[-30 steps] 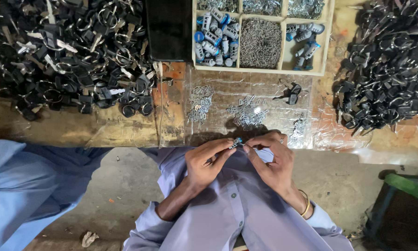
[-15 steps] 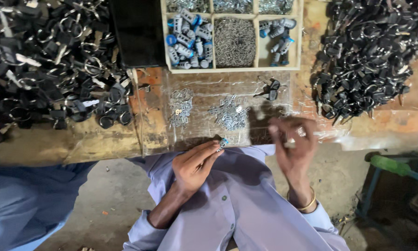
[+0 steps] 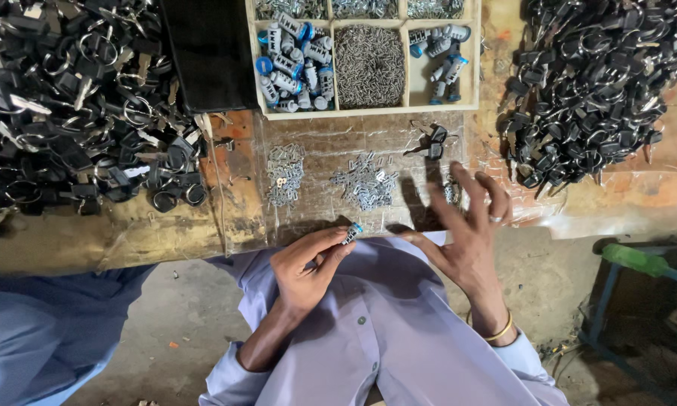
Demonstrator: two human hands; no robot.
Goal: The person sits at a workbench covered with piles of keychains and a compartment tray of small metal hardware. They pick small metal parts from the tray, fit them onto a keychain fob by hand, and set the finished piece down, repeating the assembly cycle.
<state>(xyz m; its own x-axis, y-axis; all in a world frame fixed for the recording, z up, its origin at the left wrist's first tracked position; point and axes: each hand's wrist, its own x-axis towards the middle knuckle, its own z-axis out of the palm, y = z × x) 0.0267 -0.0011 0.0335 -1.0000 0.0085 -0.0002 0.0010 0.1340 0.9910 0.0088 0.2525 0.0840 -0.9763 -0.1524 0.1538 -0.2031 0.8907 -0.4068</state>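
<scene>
My left hand (image 3: 305,263) pinches a small metal cylinder with a blue end (image 3: 351,233) at the workbench's near edge. My right hand (image 3: 468,225) hovers with fingers spread over the bench, close to a small scatter of metal bits (image 3: 451,192). It holds nothing. Two heaps of small silvery parts lie ahead of the hands, one on the left (image 3: 284,174) and one in the middle (image 3: 365,182). A pair of black keys (image 3: 431,141) rests just beyond my right fingers.
A divided wooden tray (image 3: 474,68) at the back holds blue-capped cylinders (image 3: 293,64) and fine pins (image 3: 368,64). Large piles of black keys on rings lie at the left (image 3: 75,113) and right (image 3: 594,90). A black pouch (image 3: 210,53) lies beside the tray. A green-topped stool (image 3: 639,259) stands at right.
My hands were together on the cylinder; the right hand let go and moved out over the bench, fingers now spread. The left hand keeps the cylinder.
</scene>
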